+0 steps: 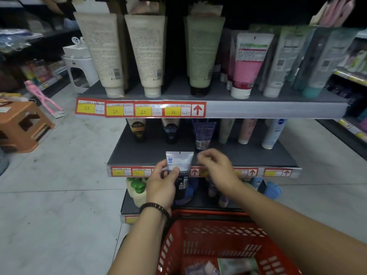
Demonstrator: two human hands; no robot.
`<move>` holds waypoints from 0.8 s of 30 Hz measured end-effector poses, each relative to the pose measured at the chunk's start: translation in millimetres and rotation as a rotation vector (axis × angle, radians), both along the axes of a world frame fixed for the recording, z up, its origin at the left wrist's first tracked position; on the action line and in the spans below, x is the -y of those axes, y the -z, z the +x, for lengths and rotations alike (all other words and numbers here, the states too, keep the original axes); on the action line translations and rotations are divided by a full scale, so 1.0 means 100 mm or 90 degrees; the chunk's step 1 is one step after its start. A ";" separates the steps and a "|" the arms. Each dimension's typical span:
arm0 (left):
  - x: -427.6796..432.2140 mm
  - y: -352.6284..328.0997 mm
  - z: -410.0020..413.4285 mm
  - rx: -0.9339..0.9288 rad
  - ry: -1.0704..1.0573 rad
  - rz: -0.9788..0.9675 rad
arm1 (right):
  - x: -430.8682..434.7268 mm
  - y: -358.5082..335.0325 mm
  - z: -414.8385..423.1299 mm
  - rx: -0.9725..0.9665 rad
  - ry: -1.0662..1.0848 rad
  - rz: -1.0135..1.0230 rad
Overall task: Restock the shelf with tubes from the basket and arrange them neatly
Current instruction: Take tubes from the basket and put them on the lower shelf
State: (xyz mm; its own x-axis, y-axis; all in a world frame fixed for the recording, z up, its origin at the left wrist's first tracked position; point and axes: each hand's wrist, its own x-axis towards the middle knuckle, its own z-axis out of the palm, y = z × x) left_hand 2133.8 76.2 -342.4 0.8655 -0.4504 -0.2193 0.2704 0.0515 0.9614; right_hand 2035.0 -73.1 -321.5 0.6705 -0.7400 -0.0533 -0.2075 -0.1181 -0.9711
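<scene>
Status, as judged: restocking is partway done. Left hand (160, 185) grips one white-and-black tube (179, 165), crimp up, at the front edge of the middle shelf (139, 153); it is not yet placed. Right hand (216, 167), at the tube's 3 o'clock, has loosely curled fingers and holds nothing. Red basket (198, 235), at 6 o'clock, contains several more tubes (236, 263) to be shelved.

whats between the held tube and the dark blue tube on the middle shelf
Head view: only bare shelf separates the held tube from the dark blue tube.
</scene>
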 end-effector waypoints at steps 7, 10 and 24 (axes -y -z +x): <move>-0.15 -0.22 0.03 0.093 0.036 0.050 | -0.29 0.10 0.17 -0.008 -0.122 -0.032; -0.29 -0.23 0.16 0.126 -0.007 0.189 | -0.20 0.06 0.37 -0.005 -0.054 -0.081; -0.52 -0.12 0.32 0.206 0.190 0.470 | 0.01 0.08 1.32 -0.113 0.042 -0.169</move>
